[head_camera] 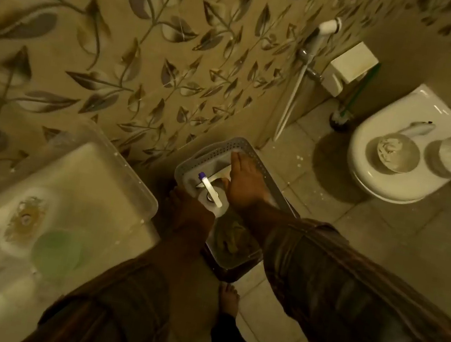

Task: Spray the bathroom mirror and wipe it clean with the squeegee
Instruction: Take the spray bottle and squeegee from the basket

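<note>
The right hand (243, 184) reaches flat and open into the basket (272, 178), empty, just beside the spray bottle (210, 190).

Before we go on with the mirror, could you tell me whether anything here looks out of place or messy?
Two things stand out. White flecks are scattered on the floor tiles between the grey basket and the toilet. Also, two bowls and a small tool sit on the closed toilet lid, an odd spot.

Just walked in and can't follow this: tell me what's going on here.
A person stands between the sink and the toilet, bent over a grey basket on the floor. The right hand reaches inside it, open. The left hand is at the white spray bottle in the basket. No mirror is in view.
</note>
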The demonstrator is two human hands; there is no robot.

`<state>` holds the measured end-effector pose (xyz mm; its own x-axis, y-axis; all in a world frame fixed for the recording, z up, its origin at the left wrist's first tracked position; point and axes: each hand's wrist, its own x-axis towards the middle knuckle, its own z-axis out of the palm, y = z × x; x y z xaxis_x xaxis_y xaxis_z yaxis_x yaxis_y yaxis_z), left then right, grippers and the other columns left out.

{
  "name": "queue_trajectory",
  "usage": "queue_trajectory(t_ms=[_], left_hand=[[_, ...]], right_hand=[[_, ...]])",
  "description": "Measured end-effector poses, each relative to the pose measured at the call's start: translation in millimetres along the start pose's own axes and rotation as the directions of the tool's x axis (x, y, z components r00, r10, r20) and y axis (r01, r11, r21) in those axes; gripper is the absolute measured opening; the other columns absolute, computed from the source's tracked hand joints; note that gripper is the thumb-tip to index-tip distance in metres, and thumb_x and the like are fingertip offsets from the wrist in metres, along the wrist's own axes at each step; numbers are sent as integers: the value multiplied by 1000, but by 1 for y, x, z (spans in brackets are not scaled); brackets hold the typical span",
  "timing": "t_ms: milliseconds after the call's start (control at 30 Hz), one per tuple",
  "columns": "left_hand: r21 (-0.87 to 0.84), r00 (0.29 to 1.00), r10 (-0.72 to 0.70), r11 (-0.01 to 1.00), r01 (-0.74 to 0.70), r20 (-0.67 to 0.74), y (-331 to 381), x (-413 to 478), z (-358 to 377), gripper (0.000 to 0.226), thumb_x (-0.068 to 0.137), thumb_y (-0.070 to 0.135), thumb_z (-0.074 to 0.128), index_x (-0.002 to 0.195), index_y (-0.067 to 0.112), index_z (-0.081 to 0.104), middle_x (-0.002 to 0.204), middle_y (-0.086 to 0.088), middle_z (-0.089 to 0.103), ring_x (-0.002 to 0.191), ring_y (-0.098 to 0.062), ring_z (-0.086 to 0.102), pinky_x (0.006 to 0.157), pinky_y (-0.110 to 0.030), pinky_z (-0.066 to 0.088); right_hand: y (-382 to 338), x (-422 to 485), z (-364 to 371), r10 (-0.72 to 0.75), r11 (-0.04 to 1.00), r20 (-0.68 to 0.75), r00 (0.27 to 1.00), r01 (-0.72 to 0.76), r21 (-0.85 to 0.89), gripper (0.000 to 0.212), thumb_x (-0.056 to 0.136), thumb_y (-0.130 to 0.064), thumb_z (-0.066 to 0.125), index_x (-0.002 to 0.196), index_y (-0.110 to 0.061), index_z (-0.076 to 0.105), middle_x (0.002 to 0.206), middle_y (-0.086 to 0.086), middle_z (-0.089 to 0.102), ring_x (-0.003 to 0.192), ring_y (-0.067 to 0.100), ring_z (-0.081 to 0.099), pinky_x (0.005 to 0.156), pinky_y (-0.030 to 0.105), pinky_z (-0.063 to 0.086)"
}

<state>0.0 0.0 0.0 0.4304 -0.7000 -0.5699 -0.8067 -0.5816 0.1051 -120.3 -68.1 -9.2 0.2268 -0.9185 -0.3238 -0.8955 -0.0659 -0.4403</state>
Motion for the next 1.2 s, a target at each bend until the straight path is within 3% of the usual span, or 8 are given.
queue_trajectory(t_ms=[167,300,433,533,733,900,1100,1200], left_hand=[[-88,998,57,995,-54,31,7,19,27,106,79,47,69,150,0,5,154,-21,24,141,-34,26,114,-43,25],[-225,981,68,968,-109,-180,18,33,47,111,77,50,70,151,7,0,157,-16,19,143,-36,19,116,-49,15],[-371,951,26,917,-146,-309,30,46,57,119,63,49,82,152,9,13,154,-14,28,138,-35,28,110,-50,22],[-509,923,-56,846,-159,-381,33,48,61,105,67,33,84,149,5,25,144,-18,44,127,-36,42,102,-38,30],[-666,927,-94,722,-187,-363,41,43,49,74,81,3,67,145,-3,29,131,-27,53,115,-39,53,84,-6,10],[-623,902,-84,750,-223,-423,43,23,21,75,79,8,71,143,-4,34,133,-23,51,120,-34,52,97,-28,35],[-670,939,-42,712,-210,-340,45,-11,-33,88,82,20,72,151,12,18,141,-15,49,127,-28,50,103,-37,40],[-705,924,8,644,-298,-383,48,-40,-72,91,81,21,72,152,17,15,136,-14,55,120,-28,57,96,-37,46]], right_hand=[[22,11,32,168,985,124,978,-172,23,59,102,-27,47,156,-14,27,162,10,27,147,33,30,117,49,34],[42,19,51,294,954,260,920,-301,-17,55,98,-33,52,148,-15,38,151,11,39,135,34,45,107,50,43],[57,19,70,359,925,307,881,-380,9,47,98,-43,50,137,-17,52,135,10,53,121,32,57,99,46,49],[61,20,78,405,900,309,860,-435,31,39,99,-39,49,129,-16,61,124,10,64,112,29,64,99,46,53],[56,20,69,400,892,364,841,-448,53,38,98,-35,52,131,-15,58,122,9,66,109,26,65,96,40,55],[43,7,55,333,914,335,881,-390,117,37,100,-29,52,129,-6,53,128,17,63,116,33,62,101,43,51],[11,-18,6,276,926,192,942,-314,209,26,100,-28,53,121,-13,55,121,12,66,105,28,64,89,38,50],[-14,-34,-34,231,919,75,970,-243,311,40,103,-29,49,138,-11,52,134,15,62,121,33,60,105,45,47]])
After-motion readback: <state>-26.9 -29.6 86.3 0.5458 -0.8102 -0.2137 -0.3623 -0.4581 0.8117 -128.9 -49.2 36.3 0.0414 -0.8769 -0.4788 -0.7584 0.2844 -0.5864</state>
